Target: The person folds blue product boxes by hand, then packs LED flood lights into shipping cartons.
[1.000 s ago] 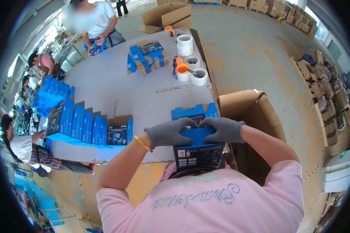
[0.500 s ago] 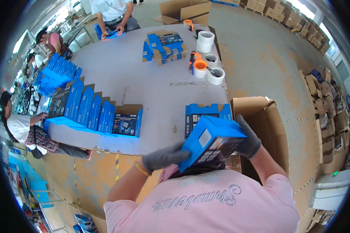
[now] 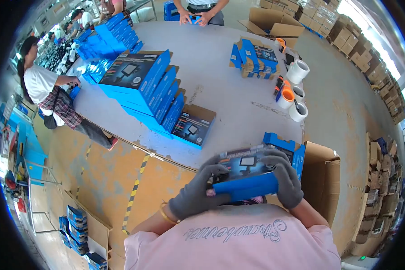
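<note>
A blue box (image 3: 246, 185) with a dark picture of a lamp on its face is between my hands, in front of my chest. My left hand (image 3: 197, 191), in a grey glove, grips its left end, where something dark shows by the fingers. On the right end lies my right hand (image 3: 287, 182), also gloved, its fingers bent over the top edge. Just beyond the box, more blue cartons (image 3: 280, 143) rest at the table's near right corner. Stacked blue boxes (image 3: 141, 83) stand to the left on the table, stepping down to a lower box (image 3: 192, 127) nearest me.
Flattened cartons (image 3: 256, 56) and tape rolls (image 3: 298, 72) lie on the table (image 3: 220, 76). An open cardboard box (image 3: 321, 173) stands right of me. One co-worker (image 3: 42, 85) is at the left edge, another person's hands (image 3: 194, 18) at the far side.
The box has turned so its picture face shows upward, and both hands have shifted their hold on it. The view has swung left, so the table appears further right.
</note>
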Tool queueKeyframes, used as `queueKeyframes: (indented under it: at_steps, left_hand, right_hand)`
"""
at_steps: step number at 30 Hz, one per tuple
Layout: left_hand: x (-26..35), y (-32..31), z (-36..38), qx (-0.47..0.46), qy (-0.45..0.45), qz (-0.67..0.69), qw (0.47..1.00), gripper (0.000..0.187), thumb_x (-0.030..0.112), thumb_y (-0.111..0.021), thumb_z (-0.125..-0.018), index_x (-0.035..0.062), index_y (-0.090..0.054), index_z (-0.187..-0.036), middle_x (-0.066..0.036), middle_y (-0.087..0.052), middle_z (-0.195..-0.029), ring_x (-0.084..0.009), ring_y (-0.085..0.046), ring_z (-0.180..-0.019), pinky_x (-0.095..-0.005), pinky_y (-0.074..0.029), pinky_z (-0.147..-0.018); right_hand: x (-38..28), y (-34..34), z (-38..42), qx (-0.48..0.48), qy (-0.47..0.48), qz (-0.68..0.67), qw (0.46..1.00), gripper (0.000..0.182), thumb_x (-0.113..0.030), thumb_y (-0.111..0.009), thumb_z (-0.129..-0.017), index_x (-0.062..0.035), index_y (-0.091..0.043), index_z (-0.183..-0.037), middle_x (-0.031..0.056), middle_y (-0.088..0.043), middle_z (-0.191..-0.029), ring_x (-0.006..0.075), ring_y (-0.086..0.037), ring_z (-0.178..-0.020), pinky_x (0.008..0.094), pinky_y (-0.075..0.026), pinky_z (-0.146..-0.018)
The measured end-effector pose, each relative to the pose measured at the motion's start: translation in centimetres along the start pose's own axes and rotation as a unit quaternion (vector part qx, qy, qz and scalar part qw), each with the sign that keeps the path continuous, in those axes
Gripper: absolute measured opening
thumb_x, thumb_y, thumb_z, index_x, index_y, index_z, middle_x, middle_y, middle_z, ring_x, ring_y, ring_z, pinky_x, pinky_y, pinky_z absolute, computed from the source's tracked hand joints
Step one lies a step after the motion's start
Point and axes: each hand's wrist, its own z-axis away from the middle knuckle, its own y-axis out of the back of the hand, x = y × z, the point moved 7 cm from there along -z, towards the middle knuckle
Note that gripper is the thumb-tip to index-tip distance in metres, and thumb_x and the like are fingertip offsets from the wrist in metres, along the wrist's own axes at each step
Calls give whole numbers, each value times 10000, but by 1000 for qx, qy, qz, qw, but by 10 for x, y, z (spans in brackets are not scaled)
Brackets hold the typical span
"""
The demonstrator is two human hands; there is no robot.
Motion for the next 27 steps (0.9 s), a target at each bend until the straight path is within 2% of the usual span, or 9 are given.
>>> queueKeyframes:
  at_steps: [5,8,11,14,20,22,24,25,27]
  left_hand:
    - [-39,31,-7,138,-127,-91,978,482,-69,-681,-726,75,-440,-1118,-232,-223,-1486,-350,-258,-1387,-395,-379,-1023]
    - [-61,65,-13,146,-193,-278,930,451,-79,-672,-711,62,-474,-1090,-239,-295,-1453,-372,-309,-1359,-394,-383,-1018]
    - [-102,107,-10,232,-56,-250,938,461,-39,-635,-738,56,-502,-1169,-234,-377,-1396,-400,-367,-1303,-416,-360,-1040]
    - [-109,125,-3,262,6,-278,924,505,24,-616,-779,56,-481,-1265,-237,-373,-1395,-409,-368,-1292,-435,-355,-1047]
    - [-137,117,8,211,38,-368,905,561,68,-597,-801,67,-439,-1339,-239,-364,-1392,-414,-355,-1286,-446,-349,-1050]
    - [-136,113,6,182,52,-387,902,568,79,-600,-806,70,-430,-1348,-232,-358,-1400,-420,-347,-1281,-464,-351,-1040]
    - [-116,104,2,213,27,-415,884,521,85,-614,-806,51,-468,-1305,-220,-402,-1370,-426,-400,-1226,-475,-381,-1001]
    - [-116,99,4,254,-11,-426,868,434,101,-636,-806,33,-525,-1220,-203,-501,-1270,-388,-493,-1135,-448,-436,-925]
    - [-104,72,-13,210,73,-293,930,369,149,-673,-813,26,-559,-1141,-168,-584,-1140,-316,-589,-983,-403,-480,-819]
  right_hand:
    - [62,-41,-29,162,-129,-267,941,674,-327,-600,-869,-21,-314,-1398,149,-477,-1251,205,-439,-1173,337,-349,-1012]
    - [101,-79,-45,36,-144,-122,981,753,-382,-617,-860,-14,-269,-1417,141,-499,-1226,197,-487,-1109,316,-393,-956]
    - [105,-124,-75,15,-232,-215,948,805,-394,-643,-847,-9,-239,-1429,131,-542,-1179,191,-539,-1039,303,-447,-879]
    - [152,-151,-113,44,-273,-137,951,803,-374,-660,-846,-8,-237,-1421,114,-586,-1115,190,-567,-1013,311,-481,-825]
    - [202,-201,-152,13,-175,-123,977,732,-421,-679,-828,7,-385,-1344,148,-603,-1114,206,-582,-989,340,-475,-858]
    - [240,-214,-160,-3,-77,-102,992,643,-428,-672,-828,10,-491,-1262,166,-606,-1149,246,-595,-987,375,-456,-901]
    - [182,-179,-139,16,-172,61,983,590,-428,-654,-837,5,-538,-1220,183,-605,-1172,282,-586,-1046,400,-427,-954]
    - [144,-163,-129,9,-152,14,988,628,-439,-647,-839,14,-509,-1252,202,-577,-1209,293,-554,-1107,399,-415,-972]
    - [137,-147,-119,28,-122,-12,992,684,-448,-639,-843,24,-458,-1302,227,-523,-1274,306,-504,-1188,396,-395,-999]
